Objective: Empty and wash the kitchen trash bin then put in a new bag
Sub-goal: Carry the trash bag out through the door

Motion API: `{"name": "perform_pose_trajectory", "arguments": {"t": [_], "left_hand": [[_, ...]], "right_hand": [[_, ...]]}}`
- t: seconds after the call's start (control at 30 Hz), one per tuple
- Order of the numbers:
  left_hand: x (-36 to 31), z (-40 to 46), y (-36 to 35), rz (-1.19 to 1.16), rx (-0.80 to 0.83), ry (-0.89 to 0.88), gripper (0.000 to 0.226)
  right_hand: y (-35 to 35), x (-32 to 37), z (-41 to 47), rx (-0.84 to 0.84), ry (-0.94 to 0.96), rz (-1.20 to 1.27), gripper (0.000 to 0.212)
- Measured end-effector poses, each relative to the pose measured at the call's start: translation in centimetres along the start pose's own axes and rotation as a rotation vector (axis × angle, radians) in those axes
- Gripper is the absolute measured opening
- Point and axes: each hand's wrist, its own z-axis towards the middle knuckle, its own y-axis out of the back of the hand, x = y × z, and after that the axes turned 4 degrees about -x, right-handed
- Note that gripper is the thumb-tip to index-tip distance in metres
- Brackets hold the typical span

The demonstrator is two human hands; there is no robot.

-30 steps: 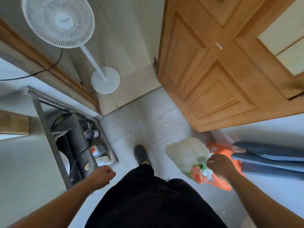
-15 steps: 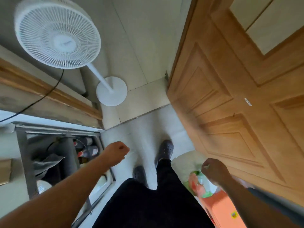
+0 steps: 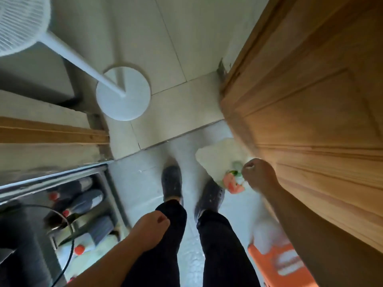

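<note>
Home interior: tiled floor (image 3: 165,48), wooden door (image 3: 310,100), standing fan (image 3: 122,94).

Pale grey tiled floor (image 3: 145,181) meets cream tiles beyond a threshold. A panelled honey-coloured wooden door (image 3: 310,112) fills the right. A white pedestal fan (image 3: 123,93) stands near an open metal-framed cabinet (image 3: 68,177) holding blurred bottles.

Tiled floor (image 3: 176,112), fan base (image 3: 123,93), 2 shoes (image 3: 172,181)

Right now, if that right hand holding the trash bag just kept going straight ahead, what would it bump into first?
Probably the wooden door. The right hand, closed on the white trash bag, already sits right beside the door's lower panel, so little forward travel looks possible before contact. Depth is hard to judge in this blurred wide-angle view.
</note>
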Motion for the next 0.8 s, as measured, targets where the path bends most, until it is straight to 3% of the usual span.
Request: {"name": "perform_pose_trajectory", "arguments": {"t": [0.3, 0.47, 0.8], "left_hand": [[0.5, 12.9, 0.6, 0.095, 0.016, -0.048, 0.023], [0.4, 15.8, 1.9, 0.161, 0.0, -0.025, 0.018], [-1.1, 16.6, 1.7, 0.246, 0.014, -0.087, 0.021]], "right_hand": [[-8.7, 2.0, 14.4, -0.326, -0.065, 0.155, 0.023], [-11.3, 1.2, 17.4, -0.207, -0.12, 0.13, 0.027], [-12.6, 1.4, 19.1, -0.125, -0.096, 0.14, 0.032]]}}
